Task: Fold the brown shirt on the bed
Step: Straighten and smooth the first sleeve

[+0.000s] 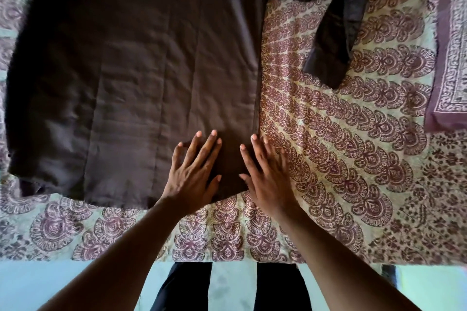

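Observation:
The brown shirt [131,58] lies spread flat on the bed, its hem toward me and its body filling the left and middle of the view. One sleeve [336,33] sticks out to the right and bends down over the bedspread. My left hand [194,171] presses flat on the shirt near the hem, fingers straight and spread. My right hand [267,174] lies flat at the shirt's right edge, partly on the cloth and partly on the bedspread.
The bed is covered by a cream bedspread [353,159] with maroon printed motifs. A patterned pillow [449,58] lies at the right edge. The near edge of the bed runs across the bottom, with pale floor [63,283] and my dark trousers [192,285] below it.

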Motion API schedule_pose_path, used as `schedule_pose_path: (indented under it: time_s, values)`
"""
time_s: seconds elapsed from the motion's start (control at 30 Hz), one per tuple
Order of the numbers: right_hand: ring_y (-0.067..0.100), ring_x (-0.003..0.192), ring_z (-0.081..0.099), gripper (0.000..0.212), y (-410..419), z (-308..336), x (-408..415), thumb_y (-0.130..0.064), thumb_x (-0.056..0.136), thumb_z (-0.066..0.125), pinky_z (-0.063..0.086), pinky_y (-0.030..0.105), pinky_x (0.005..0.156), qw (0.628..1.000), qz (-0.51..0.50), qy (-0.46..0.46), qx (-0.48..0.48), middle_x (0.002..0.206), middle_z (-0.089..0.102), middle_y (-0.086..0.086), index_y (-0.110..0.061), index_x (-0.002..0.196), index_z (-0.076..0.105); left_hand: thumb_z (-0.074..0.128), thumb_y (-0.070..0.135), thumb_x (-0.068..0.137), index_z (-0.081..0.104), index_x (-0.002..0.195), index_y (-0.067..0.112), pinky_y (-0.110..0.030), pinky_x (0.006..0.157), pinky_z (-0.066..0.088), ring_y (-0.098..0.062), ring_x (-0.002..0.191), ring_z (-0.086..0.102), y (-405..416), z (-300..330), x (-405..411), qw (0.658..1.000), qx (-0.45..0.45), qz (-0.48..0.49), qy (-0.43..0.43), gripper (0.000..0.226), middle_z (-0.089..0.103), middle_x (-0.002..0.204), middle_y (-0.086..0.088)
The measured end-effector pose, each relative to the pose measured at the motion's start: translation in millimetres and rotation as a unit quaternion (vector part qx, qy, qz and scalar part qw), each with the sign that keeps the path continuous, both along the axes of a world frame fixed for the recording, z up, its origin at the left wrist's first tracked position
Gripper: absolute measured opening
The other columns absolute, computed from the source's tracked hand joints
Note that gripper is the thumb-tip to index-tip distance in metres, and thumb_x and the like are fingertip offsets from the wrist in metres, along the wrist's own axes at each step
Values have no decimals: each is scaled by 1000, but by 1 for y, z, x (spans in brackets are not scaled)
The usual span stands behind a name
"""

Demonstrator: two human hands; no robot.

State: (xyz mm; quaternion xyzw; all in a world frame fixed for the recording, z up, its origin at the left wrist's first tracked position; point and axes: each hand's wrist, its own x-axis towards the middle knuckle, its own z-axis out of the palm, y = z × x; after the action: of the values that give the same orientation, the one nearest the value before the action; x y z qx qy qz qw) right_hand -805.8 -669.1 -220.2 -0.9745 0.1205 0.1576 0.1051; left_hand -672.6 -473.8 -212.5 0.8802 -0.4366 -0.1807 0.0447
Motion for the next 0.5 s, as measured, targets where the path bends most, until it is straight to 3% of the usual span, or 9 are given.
schedule_pose_path:
  time_s: [0.17,0.33,0.5]
  values:
    - [26,160,10,64,-1,3,-41,-51,107,34,24,65,119,998,-7,-33,54,174,6,2,-25,164,22,51,54,98,21,165,17,-54,122,19,-27,161,10,-6,3,0,1000,-2,-1,6,82,7,174,0]
    - [24,157,25,62,-55,9,-17,-48,107,35,23,57,121,980,-113,-141,86,169,29,9,-15,159,35,50,44,102,28,163,16,-54,121,27,-26,160,16,-62,7,9,997,-66,6,26,70,14,173,-4]
    - [24,130,52,47,-160,6,48,-40,101,53,38,50,107,939,-240,-243,30,141,60,10,-14,139,60,47,46,102,26,163,15,-55,121,27,-29,160,14,-163,4,50,994,-92,65,4,72,14,173,-7]
